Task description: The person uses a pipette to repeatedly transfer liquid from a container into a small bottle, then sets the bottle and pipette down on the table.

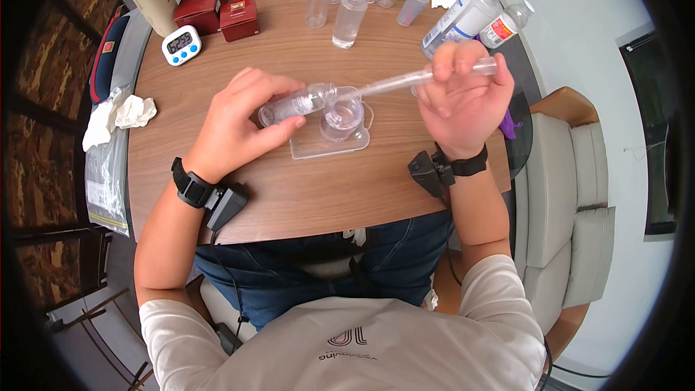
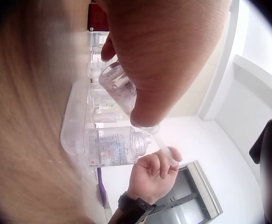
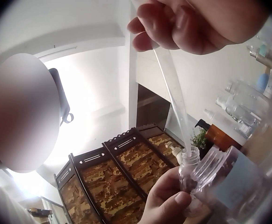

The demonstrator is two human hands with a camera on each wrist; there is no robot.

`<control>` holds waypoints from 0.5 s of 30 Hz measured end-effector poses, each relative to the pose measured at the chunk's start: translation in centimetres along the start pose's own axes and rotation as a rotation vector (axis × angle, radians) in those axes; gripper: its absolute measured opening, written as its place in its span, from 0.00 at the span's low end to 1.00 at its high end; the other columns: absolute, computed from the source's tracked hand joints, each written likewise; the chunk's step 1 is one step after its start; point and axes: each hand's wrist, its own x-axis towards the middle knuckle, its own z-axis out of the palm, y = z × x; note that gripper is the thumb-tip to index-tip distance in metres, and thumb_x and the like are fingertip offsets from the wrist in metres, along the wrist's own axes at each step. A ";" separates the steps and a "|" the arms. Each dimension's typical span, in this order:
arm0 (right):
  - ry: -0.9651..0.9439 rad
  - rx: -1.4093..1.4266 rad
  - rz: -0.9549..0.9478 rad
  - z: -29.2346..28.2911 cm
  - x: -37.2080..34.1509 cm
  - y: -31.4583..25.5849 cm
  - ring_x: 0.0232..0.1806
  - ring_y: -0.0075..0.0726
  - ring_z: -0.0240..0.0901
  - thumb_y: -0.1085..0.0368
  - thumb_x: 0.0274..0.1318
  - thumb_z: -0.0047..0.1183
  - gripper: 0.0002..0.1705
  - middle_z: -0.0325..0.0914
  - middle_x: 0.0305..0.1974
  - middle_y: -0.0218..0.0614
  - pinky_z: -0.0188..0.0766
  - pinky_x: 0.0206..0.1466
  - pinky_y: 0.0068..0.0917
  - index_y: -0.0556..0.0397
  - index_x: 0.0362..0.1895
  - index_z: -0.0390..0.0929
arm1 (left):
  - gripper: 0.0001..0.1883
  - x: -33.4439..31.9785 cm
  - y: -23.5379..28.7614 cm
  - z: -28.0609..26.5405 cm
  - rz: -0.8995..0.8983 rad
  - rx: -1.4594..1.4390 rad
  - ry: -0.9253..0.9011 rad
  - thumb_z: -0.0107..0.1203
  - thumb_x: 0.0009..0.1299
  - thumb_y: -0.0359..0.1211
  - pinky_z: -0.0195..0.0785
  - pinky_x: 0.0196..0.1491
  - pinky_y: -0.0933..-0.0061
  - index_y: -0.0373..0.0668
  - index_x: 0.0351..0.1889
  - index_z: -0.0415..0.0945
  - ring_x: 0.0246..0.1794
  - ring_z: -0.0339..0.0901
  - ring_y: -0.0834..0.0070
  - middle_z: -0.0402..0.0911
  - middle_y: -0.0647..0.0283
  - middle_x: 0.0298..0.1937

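My left hand [image 1: 242,122] grips a small clear bottle [image 1: 295,104] around its body, tilted with the uncapped mouth toward the right. In my right hand [image 1: 462,112], fingers curl around the bulb end of a clear plastic dropper [image 1: 394,85]. The dropper slants down to the left, its tip at the small bottle's mouth in the right wrist view. Just below and beside that mouth stands an open, wider clear bottle [image 1: 340,124], labelled in the left wrist view [image 2: 110,147]. It stands on a clear plastic tray [image 1: 329,148].
Along the back are several clear bottles [image 1: 351,20], two dark red boxes [image 1: 239,19] and a white timer [image 1: 181,45]. Larger labelled bottles [image 1: 463,20] stand at the back right. Crumpled tissue [image 1: 135,111] lies at the left edge of the wooden table [image 1: 347,203].
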 end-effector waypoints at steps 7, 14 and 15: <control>-0.149 -0.336 0.090 1.5 -0.9 1.7 0.18 0.24 0.63 0.43 0.79 0.25 0.33 0.82 0.38 0.47 0.57 0.21 0.20 0.55 0.41 0.76 | 0.19 0.0 -0.1 0.1 -0.016 0.008 0.016 0.71 0.59 0.29 0.71 0.42 0.69 0.37 0.49 0.82 0.36 0.75 0.69 0.83 0.61 0.40; -0.169 -0.551 0.294 2.6 -1.1 2.8 0.23 0.17 0.66 0.47 0.82 0.30 0.29 0.83 0.45 0.42 0.56 0.26 0.15 0.58 0.46 0.77 | 0.19 0.0 -0.1 0.0 -0.008 0.007 0.014 0.71 0.59 0.29 0.72 0.42 0.69 0.38 0.49 0.82 0.37 0.76 0.68 0.83 0.60 0.41; -0.170 -0.550 0.295 2.5 -1.1 2.8 0.23 0.17 0.66 0.47 0.82 0.30 0.29 0.83 0.45 0.42 0.56 0.26 0.15 0.58 0.46 0.77 | 0.19 0.0 0.0 0.0 -0.009 0.004 0.015 0.71 0.59 0.29 0.72 0.42 0.69 0.38 0.49 0.82 0.37 0.76 0.68 0.83 0.60 0.41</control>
